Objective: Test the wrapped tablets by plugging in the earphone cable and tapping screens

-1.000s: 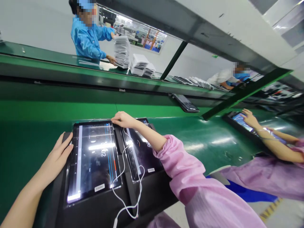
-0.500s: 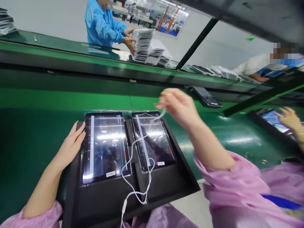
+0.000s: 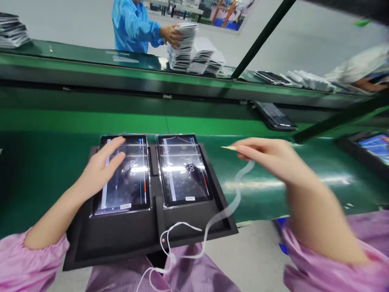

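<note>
Two tablets with lit screens and clear film lie side by side in a black tray (image 3: 115, 239). My left hand (image 3: 95, 170) is over the upper left part of the left tablet (image 3: 130, 178), fingers spread; whether the fingertips touch the glass I cannot tell. To the right of the right tablet (image 3: 182, 174), my right hand (image 3: 264, 156) is closed in a pinch on the plug end of a white earphone cable (image 3: 206, 231). Its thin tip points left, clear of the tablet. The blurred cable hangs from this hand down past the tray's front edge to my lap.
A person in blue (image 3: 133, 28) across the bench handles a stack of white packs (image 3: 182, 48) on the raised green shelf (image 3: 91, 67). A dark tablet-like device (image 3: 273, 115) lies at the back right. Another tray with a lit tablet (image 3: 377, 146) stands far right.
My left hand has gone from the tray's left edge onto the left tablet. My right hand has moved right and down with the cable, away from the right tablet, whose screen now reads zeros.
</note>
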`<move>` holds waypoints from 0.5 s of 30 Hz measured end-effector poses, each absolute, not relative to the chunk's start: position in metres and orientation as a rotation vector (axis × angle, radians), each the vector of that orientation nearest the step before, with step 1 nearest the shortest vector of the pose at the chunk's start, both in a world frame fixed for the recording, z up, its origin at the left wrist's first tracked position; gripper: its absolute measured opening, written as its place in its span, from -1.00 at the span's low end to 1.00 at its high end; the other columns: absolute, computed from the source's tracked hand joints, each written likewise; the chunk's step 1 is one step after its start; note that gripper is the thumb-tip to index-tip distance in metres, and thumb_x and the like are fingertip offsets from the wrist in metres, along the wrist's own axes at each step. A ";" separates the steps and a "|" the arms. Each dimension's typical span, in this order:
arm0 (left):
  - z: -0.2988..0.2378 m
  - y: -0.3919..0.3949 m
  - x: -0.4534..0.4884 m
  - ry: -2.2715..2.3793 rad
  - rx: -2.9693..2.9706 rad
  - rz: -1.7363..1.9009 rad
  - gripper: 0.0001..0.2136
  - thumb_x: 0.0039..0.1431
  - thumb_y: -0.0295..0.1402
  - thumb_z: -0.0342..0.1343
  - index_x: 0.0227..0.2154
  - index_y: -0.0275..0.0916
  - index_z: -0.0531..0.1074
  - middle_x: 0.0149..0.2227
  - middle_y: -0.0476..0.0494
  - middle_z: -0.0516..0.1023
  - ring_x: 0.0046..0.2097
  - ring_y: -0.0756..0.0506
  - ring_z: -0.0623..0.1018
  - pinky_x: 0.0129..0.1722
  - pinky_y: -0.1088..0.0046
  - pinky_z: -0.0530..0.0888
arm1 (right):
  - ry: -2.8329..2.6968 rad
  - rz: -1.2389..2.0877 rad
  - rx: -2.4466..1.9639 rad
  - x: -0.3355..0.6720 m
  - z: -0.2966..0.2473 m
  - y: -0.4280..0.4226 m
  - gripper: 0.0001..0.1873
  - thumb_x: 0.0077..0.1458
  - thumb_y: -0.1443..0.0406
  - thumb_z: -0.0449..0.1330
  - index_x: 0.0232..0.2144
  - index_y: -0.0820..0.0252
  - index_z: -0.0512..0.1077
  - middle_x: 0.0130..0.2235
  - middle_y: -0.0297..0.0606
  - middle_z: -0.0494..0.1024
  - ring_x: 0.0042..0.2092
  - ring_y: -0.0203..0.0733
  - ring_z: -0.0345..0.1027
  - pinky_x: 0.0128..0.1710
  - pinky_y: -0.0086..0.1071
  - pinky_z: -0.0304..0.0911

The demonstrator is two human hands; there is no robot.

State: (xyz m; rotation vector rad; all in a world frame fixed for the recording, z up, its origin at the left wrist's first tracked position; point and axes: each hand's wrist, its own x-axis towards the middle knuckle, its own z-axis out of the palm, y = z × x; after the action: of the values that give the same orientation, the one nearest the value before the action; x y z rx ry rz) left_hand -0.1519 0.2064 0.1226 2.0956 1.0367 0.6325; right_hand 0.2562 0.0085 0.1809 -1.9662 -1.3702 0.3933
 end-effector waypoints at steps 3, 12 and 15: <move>0.134 0.184 -0.110 0.846 2.020 0.405 -0.53 0.34 0.00 0.00 0.20 -0.07 0.37 0.43 -0.14 0.24 0.40 -0.28 0.30 0.42 -0.02 0.18 | -1.080 0.618 -1.854 0.270 0.128 0.080 -0.58 -0.05 -0.06 0.46 -0.42 0.18 0.60 -0.40 -0.22 0.59 -0.34 -0.11 0.46 -0.24 -0.24 0.45; 0.103 0.186 -0.037 0.980 1.919 0.447 -0.79 0.28 -0.29 0.00 -0.07 -0.17 0.37 0.23 -0.29 0.46 0.26 -0.25 0.48 0.28 0.03 0.36 | -0.859 0.844 -1.633 0.292 0.046 0.141 -0.79 0.21 0.19 0.35 -0.36 0.20 0.51 -0.28 -0.16 0.64 -0.21 -0.15 0.63 -0.30 -0.48 0.51; 0.104 0.188 -0.029 1.045 2.011 0.384 -0.79 0.28 -0.30 -0.02 -0.06 -0.17 0.35 0.26 -0.33 0.42 0.22 -0.28 0.51 0.25 -0.02 0.38 | -0.820 0.894 -1.584 0.296 0.040 0.141 -0.82 0.23 0.23 0.35 -0.36 0.21 0.51 -0.29 -0.18 0.64 -0.22 -0.19 0.63 -0.37 -0.56 0.46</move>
State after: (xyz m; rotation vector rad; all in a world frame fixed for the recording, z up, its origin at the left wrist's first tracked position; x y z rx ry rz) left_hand -0.0290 0.1875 0.1044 2.0112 1.0449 0.3837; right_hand 0.2956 0.1413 0.0404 -1.5844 -0.8196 0.8938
